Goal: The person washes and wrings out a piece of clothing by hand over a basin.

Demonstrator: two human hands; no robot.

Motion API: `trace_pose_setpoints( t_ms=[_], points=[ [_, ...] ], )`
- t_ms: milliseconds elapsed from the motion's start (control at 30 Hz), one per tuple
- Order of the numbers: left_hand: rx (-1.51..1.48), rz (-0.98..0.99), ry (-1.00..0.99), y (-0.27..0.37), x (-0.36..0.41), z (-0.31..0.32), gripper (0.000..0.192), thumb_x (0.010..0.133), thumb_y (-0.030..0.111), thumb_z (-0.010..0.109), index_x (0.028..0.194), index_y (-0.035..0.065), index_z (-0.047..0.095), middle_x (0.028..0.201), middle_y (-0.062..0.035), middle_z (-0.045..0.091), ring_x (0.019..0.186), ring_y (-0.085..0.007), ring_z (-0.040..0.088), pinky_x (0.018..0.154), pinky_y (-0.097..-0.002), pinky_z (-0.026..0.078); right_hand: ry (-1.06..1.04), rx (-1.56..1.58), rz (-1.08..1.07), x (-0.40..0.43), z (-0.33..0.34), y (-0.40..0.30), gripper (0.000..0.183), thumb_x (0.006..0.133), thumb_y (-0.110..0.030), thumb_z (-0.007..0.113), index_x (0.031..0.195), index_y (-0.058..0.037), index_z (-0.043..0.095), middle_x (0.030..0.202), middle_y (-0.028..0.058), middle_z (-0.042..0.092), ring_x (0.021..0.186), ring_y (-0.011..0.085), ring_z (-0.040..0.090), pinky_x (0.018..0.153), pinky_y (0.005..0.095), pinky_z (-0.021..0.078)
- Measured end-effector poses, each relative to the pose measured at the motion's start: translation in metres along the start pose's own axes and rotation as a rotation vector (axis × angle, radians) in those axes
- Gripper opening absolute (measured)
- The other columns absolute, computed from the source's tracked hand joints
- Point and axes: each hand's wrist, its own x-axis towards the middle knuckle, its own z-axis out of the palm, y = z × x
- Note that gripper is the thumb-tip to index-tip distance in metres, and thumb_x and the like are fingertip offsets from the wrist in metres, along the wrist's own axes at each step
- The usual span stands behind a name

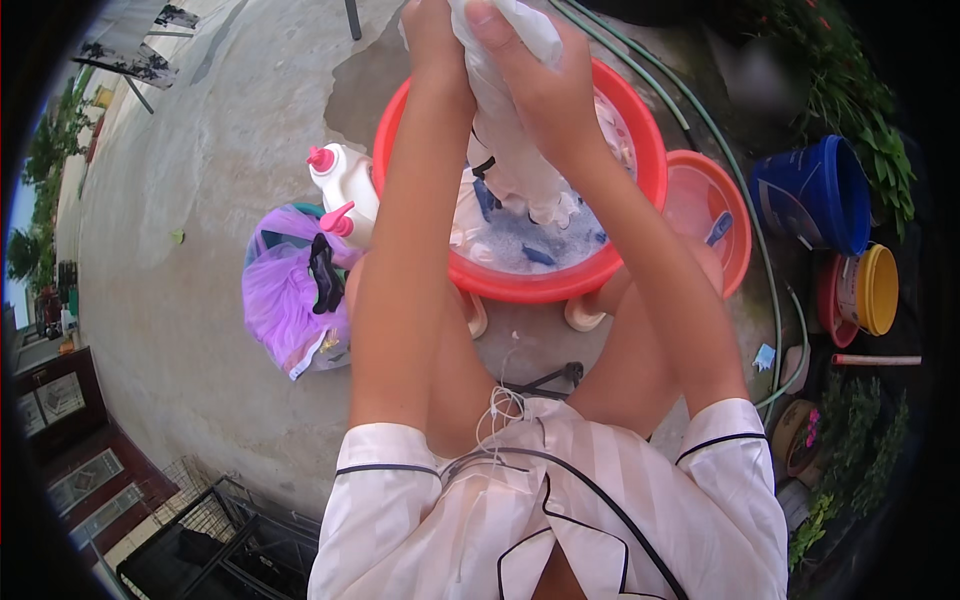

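Observation:
A wet white cloth (516,150) hangs bunched from my hands, its lower end reaching into a red plastic basin (525,289). Near the top edge of the view, my left hand (435,34) grips the cloth, though its fingers are partly cut off. My right hand (551,90) is wrapped around the cloth just beside it, thumb uppermost. Below them the basin holds sudsy water (502,251) with light fabric and a dark blue piece (538,256) soaking in it. My forearms cover parts of the basin's rim.
Left of the basin stand white pump bottles (345,176) and purple sheer fabric (281,292) with a black item (326,274) on it. To the right are a smaller orange basin (739,225) holding a brush (720,227), a green hose (727,142), a blue bucket (795,191) and a yellow bucket (877,289).

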Motion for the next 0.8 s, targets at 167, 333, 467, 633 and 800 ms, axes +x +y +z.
trace_pose_setpoints(
  t_ms=[167, 333, 467, 633, 800],
  points=[
    [0.287, 0.155, -0.012, 0.015, -0.034, 0.060, 0.044, 0.105, 0.035, 0.049, 0.128, 0.0012, 0.064, 0.113, -0.0080, 0.069, 0.100, -0.0175, 0.064, 0.088, -0.0322, 0.052, 0.045, 0.011, 0.012, 0.021, -0.028, -0.004, 0.036, 0.104, -0.017, 0.052, 0.124, 0.0101, 0.065, 0.116, 0.0155, 0.072, 0.106, 0.0229, 0.066, 0.097, 0.0335, 0.0477],
    [0.245, 0.363, -0.083, 0.003, -0.036, 0.070, 0.043, 0.106, 0.032, 0.051, 0.131, -0.0007, 0.062, 0.116, -0.0085, 0.069, 0.101, -0.0164, 0.063, 0.088, -0.0316, 0.050, 0.151, -0.059, -0.096, 0.036, -0.050, 0.013, 0.035, 0.104, -0.017, 0.052, 0.122, 0.0104, 0.066, 0.110, 0.0134, 0.074, 0.100, 0.0210, 0.066, 0.091, 0.0329, 0.0493],
    [0.328, 0.213, -0.125, 0.005, -0.028, 0.059, 0.044, 0.107, 0.033, 0.047, 0.130, -0.0017, 0.062, 0.115, -0.0091, 0.069, 0.102, -0.0163, 0.064, 0.088, -0.0318, 0.051, 0.128, 0.001, 0.154, 0.012, -0.041, 0.001, 0.044, 0.094, -0.043, 0.074, 0.092, 0.0007, 0.073, 0.078, 0.0054, 0.071, 0.073, 0.0131, 0.065, 0.067, 0.0312, 0.0510],
    [0.104, 0.063, 0.073, 0.013, -0.012, 0.008, 0.039, 0.105, 0.038, 0.049, 0.115, 0.0040, 0.066, 0.096, -0.0043, 0.068, 0.083, -0.0162, 0.067, 0.071, -0.0317, 0.056, 0.024, -0.045, -0.013, 0.000, 0.005, -0.004, 0.043, 0.094, -0.041, 0.074, 0.090, 0.0017, 0.072, 0.076, 0.0064, 0.071, 0.072, 0.0141, 0.065, 0.066, 0.0320, 0.0508],
    [0.289, 0.132, -0.012, 0.005, -0.031, 0.055, 0.037, 0.104, 0.033, 0.052, 0.121, 0.0035, 0.066, 0.104, -0.0069, 0.069, 0.092, -0.0148, 0.066, 0.079, -0.0306, 0.054, 0.039, -0.281, 0.015, 0.031, -0.045, 0.013, 0.034, 0.105, -0.017, 0.052, 0.120, 0.0105, 0.066, 0.108, 0.0124, 0.073, 0.099, 0.0187, 0.065, 0.091, 0.0318, 0.0492]
  ],
)
